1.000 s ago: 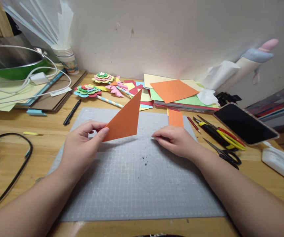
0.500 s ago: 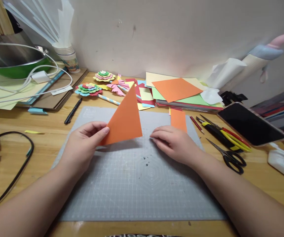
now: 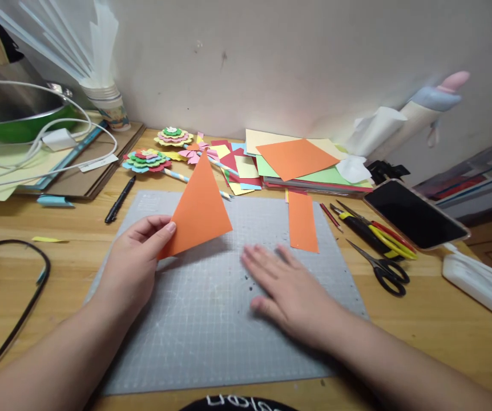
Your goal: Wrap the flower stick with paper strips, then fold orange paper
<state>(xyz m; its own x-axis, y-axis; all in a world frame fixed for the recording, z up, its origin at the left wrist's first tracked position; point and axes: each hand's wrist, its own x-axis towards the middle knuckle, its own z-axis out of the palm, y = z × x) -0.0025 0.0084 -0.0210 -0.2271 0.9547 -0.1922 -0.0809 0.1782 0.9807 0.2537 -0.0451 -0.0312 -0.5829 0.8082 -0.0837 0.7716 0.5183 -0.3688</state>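
Note:
My left hand (image 3: 141, 251) pinches an orange paper triangle (image 3: 201, 211) by its lower left edge, thumb on the near face. The triangle stands tilted above the grey cutting mat (image 3: 186, 342), one point up. Over the middle of the mat, my right hand (image 3: 282, 288) is spread palm down, slightly blurred, and holds nothing. Small dark bits (image 3: 250, 287) lie beside its fingers. Beyond that hand, an orange paper strip (image 3: 303, 222) rests on the mat's upper right part. Whether the right palm touches the mat, I cannot tell.
Black scissors (image 3: 385, 271), a yellow-black cutter (image 3: 359, 231) and a phone (image 3: 415, 214) lie to the right. Behind the mat are layered paper flowers (image 3: 147, 161) and a stack of coloured paper (image 3: 301, 160). A black pen (image 3: 120, 200) and a black cable (image 3: 48, 274) are at left.
My right hand has opened from curled fingers to a flat spread and come nearer, uncovering the orange strip. The triangle has turned slightly in my left hand. The view has shifted a little.

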